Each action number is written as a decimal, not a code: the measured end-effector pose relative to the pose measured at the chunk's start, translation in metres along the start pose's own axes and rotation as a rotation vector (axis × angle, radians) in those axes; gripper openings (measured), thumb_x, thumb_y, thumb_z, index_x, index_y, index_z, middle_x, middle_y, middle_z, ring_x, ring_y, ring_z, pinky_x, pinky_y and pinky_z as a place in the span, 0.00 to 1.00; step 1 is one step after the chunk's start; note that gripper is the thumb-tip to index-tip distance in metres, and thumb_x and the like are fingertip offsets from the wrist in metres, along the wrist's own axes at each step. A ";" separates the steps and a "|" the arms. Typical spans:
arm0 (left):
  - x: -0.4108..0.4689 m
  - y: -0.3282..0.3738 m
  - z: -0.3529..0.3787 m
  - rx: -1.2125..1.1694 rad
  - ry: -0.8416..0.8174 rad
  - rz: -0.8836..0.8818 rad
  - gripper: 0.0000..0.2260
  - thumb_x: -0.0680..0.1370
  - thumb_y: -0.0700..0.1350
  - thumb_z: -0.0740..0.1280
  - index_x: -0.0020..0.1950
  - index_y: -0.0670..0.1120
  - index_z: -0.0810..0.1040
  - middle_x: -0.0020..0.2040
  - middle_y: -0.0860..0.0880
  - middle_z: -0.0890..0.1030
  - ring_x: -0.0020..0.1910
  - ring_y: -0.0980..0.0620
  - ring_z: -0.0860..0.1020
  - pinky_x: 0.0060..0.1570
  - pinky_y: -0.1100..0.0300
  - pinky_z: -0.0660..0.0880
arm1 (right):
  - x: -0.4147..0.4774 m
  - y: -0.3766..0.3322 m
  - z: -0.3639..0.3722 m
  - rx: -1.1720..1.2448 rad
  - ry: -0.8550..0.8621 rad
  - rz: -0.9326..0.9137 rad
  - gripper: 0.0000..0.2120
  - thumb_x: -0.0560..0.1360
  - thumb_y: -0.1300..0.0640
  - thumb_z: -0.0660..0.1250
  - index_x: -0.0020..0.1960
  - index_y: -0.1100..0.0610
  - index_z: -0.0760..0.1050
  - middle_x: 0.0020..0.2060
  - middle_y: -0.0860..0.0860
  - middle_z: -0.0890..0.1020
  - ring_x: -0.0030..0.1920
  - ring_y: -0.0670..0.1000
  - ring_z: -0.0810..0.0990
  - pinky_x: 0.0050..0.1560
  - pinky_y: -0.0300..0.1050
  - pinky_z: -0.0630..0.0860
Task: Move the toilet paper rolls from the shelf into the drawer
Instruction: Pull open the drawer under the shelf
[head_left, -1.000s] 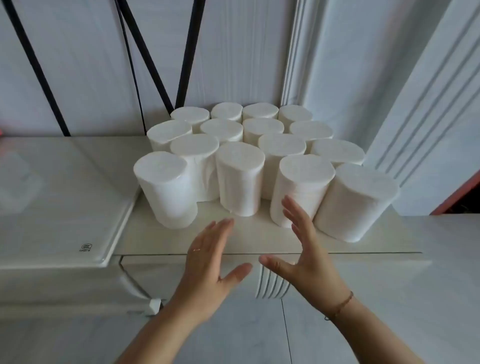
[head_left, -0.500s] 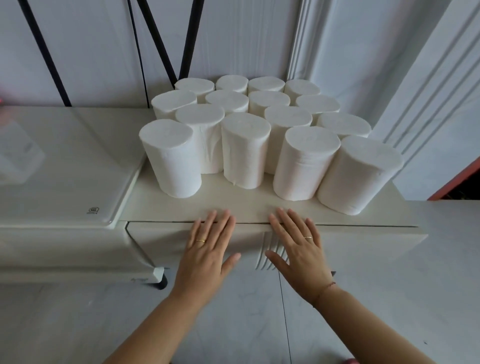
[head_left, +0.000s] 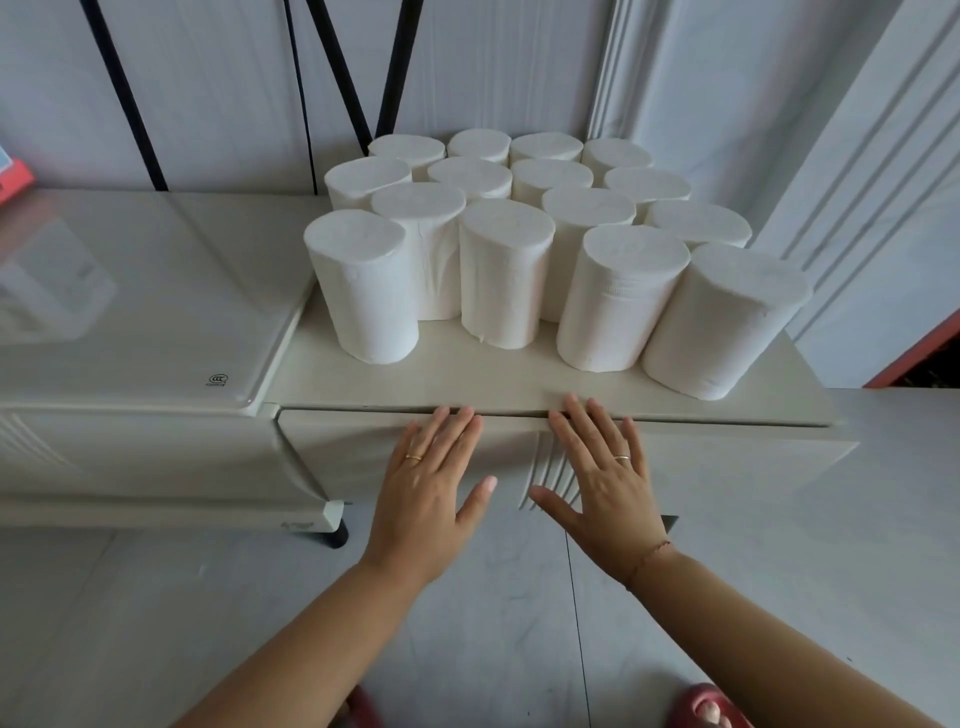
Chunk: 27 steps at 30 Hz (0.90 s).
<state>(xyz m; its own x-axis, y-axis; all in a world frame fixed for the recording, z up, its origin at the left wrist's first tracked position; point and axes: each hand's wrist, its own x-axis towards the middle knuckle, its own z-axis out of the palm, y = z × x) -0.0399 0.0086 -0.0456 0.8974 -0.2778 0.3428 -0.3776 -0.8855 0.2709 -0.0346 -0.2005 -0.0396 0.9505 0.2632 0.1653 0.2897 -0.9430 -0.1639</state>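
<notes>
— White rolls (head_left: 506, 270): where are they?
— All upright, packed close on the shelf (head_left: 467, 382), above the drawer (head_left: 727, 457). None is inside (it looks shut).
— And the hands?
— Left hand (head_left: 431, 483) and right hand (head_left: 602, 483) lie flat on the drawer front, either side of a ribbed strip (head_left: 550, 467). Fingers (head_left: 448, 428) are straight, slightly spread, holding nothing; the tips reach the seam under the shelf edge.
— Which step, then?
— Opening the drawer, I judge; no roll is in hand. Next the fingertips would need to hook the top edge and pull toward the body, evenly, so the front rolls near the shelf lip are not jolted off.
</notes>
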 end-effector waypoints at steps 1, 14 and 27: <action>0.000 0.002 -0.001 -0.015 0.008 -0.008 0.24 0.79 0.54 0.55 0.73 0.44 0.66 0.73 0.49 0.66 0.74 0.49 0.60 0.72 0.49 0.56 | -0.001 -0.001 0.000 0.013 -0.004 0.004 0.37 0.75 0.32 0.49 0.78 0.52 0.56 0.78 0.48 0.54 0.78 0.51 0.47 0.76 0.55 0.42; -0.092 0.037 -0.019 -0.125 0.037 0.007 0.24 0.80 0.58 0.53 0.72 0.47 0.67 0.70 0.50 0.69 0.71 0.49 0.64 0.68 0.46 0.59 | -0.099 -0.034 -0.013 0.104 0.072 0.010 0.37 0.77 0.32 0.45 0.71 0.56 0.69 0.70 0.52 0.72 0.74 0.51 0.60 0.71 0.60 0.50; -0.121 0.059 -0.048 -0.109 -0.063 -0.009 0.27 0.79 0.62 0.50 0.67 0.46 0.74 0.58 0.49 0.74 0.58 0.48 0.74 0.67 0.42 0.62 | -0.146 -0.044 -0.044 0.108 -0.154 0.047 0.46 0.68 0.26 0.28 0.76 0.46 0.58 0.71 0.39 0.63 0.75 0.42 0.54 0.75 0.45 0.37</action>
<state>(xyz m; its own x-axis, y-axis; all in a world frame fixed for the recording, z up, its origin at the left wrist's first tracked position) -0.1818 0.0077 -0.0276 0.9120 -0.2960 0.2838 -0.3891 -0.8433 0.3708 -0.1908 -0.2058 -0.0137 0.9669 0.2550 0.0050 0.2466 -0.9298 -0.2731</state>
